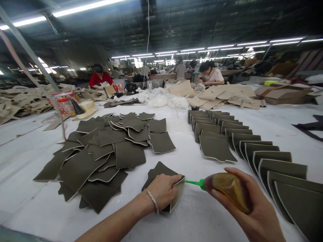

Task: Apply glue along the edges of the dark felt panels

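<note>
My left hand (164, 191) presses down on a dark olive cut piece with a pale edge (157, 170) that lies on the white table (186, 161); the fingers are curled over the piece's right edge. My right hand (249, 208) is wrapped round a brown glue bottle (228, 188) held sideways. Its green nozzle (193, 183) points left and touches the edge of the piece by my left fingers. A silver bracelet sits on my left wrist.
A loose heap of the same olive pieces (106, 151) lies to the left. A neat overlapping row of them (252, 148) runs along the right. Beige pieces (227, 94) and clear plastic bags (161, 97) lie further back. Other people work at far tables.
</note>
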